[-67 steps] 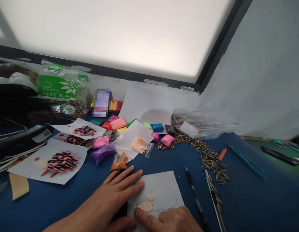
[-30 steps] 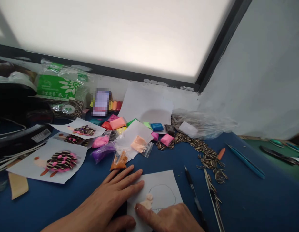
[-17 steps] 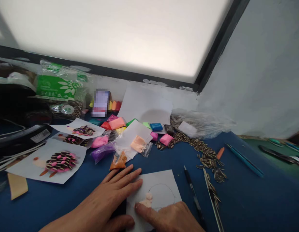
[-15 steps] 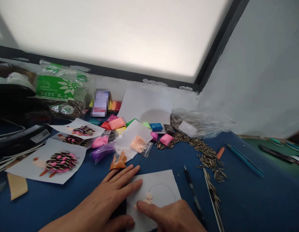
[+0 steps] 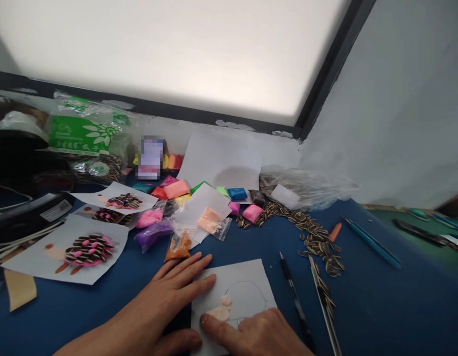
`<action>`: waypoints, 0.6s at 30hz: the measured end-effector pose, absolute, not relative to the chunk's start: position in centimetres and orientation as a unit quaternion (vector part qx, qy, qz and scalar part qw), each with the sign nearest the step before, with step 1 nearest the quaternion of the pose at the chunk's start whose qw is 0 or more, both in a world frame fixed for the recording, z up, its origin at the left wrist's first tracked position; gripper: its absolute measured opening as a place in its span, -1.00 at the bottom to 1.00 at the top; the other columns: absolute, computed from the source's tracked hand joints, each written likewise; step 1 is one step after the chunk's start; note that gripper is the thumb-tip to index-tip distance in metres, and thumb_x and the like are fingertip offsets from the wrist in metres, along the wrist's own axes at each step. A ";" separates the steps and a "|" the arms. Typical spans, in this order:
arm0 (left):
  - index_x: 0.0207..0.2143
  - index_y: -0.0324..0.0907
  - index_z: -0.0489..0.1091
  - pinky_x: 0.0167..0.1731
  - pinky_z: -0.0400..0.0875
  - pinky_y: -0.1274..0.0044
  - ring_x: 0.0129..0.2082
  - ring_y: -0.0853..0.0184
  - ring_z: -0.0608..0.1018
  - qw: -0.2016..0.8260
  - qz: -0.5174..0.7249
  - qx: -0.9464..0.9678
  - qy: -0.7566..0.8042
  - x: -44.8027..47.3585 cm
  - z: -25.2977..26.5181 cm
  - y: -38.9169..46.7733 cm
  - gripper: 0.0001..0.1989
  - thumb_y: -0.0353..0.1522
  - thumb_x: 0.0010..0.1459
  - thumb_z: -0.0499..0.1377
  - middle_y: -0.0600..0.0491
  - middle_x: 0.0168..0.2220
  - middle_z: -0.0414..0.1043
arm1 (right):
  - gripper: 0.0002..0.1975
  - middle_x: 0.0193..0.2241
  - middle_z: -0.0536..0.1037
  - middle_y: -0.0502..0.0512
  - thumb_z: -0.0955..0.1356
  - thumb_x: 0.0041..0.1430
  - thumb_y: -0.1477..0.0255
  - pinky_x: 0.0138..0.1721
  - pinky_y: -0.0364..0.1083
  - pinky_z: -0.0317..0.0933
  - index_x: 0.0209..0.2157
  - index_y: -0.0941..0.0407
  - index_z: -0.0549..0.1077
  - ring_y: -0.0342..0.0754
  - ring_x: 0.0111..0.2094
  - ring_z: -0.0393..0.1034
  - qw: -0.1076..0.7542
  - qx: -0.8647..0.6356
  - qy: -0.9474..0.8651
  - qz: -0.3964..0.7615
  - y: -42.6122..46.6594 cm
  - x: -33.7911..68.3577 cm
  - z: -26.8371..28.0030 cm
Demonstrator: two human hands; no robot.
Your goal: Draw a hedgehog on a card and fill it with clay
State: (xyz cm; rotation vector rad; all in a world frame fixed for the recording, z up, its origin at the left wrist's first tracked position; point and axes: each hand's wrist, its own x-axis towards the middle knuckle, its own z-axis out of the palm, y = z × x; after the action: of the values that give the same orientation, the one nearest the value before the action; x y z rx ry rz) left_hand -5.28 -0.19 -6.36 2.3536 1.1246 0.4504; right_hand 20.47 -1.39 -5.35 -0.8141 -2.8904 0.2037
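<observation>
The left hand, fingers slightly apart, steadies the paper under its index finger. Pale clay lies against the right hand's extended index fingertip; whether its curled fingers grip anything cannot be told. Light, even pressure should keep edges neat.

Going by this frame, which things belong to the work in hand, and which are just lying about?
In the work: the outlined paper, partly under the left hand; the pale clay beside the pointing right hand; probably the peach clay packet.

Seemingly just lying about: the blue tool; the yellowish strip; the black-handled tool.
</observation>
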 end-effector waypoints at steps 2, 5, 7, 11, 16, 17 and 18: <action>0.40 0.29 0.13 0.34 0.02 -0.07 0.44 -0.11 0.10 0.246 0.162 0.861 0.415 -5.2 -6.2 -0.2 -0.11 -0.27 0.12 0.46 0.09 0.48 -0.01 | -0.41 -0.51 0.65 -0.01 0.41 0.06 0.52 -0.66 -0.14 -0.18 0.18 0.11 0.42 -0.11 -0.64 0.41 0.078 -0.278 -0.948 0.136 -1.1 21.0 -4.8; 0.39 0.31 0.14 0.33 0.01 -0.07 0.43 -0.10 0.10 0.251 0.155 0.858 0.420 -5.2 -5.8 -0.2 -0.14 -0.27 0.15 0.45 0.09 0.47 -0.01 | -0.33 -0.54 0.61 -0.04 0.33 0.02 0.63 -0.59 -0.19 -0.01 0.22 0.18 0.37 -0.15 -0.62 0.42 0.102 -0.289 -0.927 0.216 -0.9 22.3 -4.1; 0.39 0.31 0.13 0.34 -0.03 -0.07 0.44 -0.07 0.09 0.260 0.154 0.855 0.421 -5.2 -5.5 -0.2 -0.16 -0.27 0.18 0.43 0.10 0.47 0.00 | -0.40 -0.53 0.61 -0.02 0.29 0.05 0.65 -0.58 -0.15 -0.05 0.18 0.16 0.41 -0.12 -0.60 0.42 0.119 -0.291 -0.937 0.155 -0.8 23.0 -3.9; 0.41 0.31 0.07 0.35 -0.06 -0.07 0.46 -0.03 0.02 0.283 0.144 0.855 0.411 -5.2 -4.5 -0.3 -0.18 -0.28 0.24 0.38 0.15 0.48 -0.02 | -0.65 -0.61 0.52 -0.08 0.29 0.31 0.50 -0.64 -0.07 -0.28 0.11 0.09 0.42 -0.11 -0.69 0.27 0.120 -0.244 -0.962 0.007 -0.8 23.2 -4.4; 0.41 0.26 0.10 0.37 -0.04 -0.02 0.47 -0.03 -0.02 0.286 0.133 0.855 0.413 -5.1 -3.5 -0.4 -0.24 -0.25 0.27 0.34 0.16 0.48 -0.04 | -0.64 -0.66 0.46 -0.09 0.17 0.54 0.17 -0.67 -0.05 -0.38 0.14 0.07 0.36 -0.08 -0.75 0.12 0.102 -0.224 -0.968 -0.038 -0.9 22.9 -4.8; 0.41 0.26 0.11 0.37 -0.04 -0.02 0.47 -0.02 -0.02 0.285 0.130 0.855 0.413 -5.1 -3.4 -0.4 -0.25 -0.24 0.27 0.34 0.16 0.48 -0.04 | -0.62 -0.65 0.46 -0.08 0.15 0.55 0.16 -0.66 -0.04 -0.38 0.14 0.08 0.36 -0.08 -0.74 0.13 0.102 -0.225 -0.968 -0.040 -0.9 23.0 -4.8; 0.41 0.26 0.11 0.37 -0.04 -0.02 0.47 -0.02 -0.01 0.285 0.128 0.856 0.413 -5.1 -3.4 -0.3 -0.25 -0.24 0.27 0.34 0.16 0.48 -0.04 | -0.62 -0.65 0.46 -0.08 0.15 0.55 0.16 -0.66 -0.04 -0.38 0.14 0.08 0.35 -0.08 -0.74 0.13 0.099 -0.225 -0.969 -0.039 -0.9 23.0 -4.8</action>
State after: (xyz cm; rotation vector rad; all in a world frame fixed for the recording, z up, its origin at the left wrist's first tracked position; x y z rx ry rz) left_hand -5.12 -0.33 -3.37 2.2893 1.1037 0.3421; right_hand 23.03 -0.95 -4.77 -0.6643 -2.8649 -0.1160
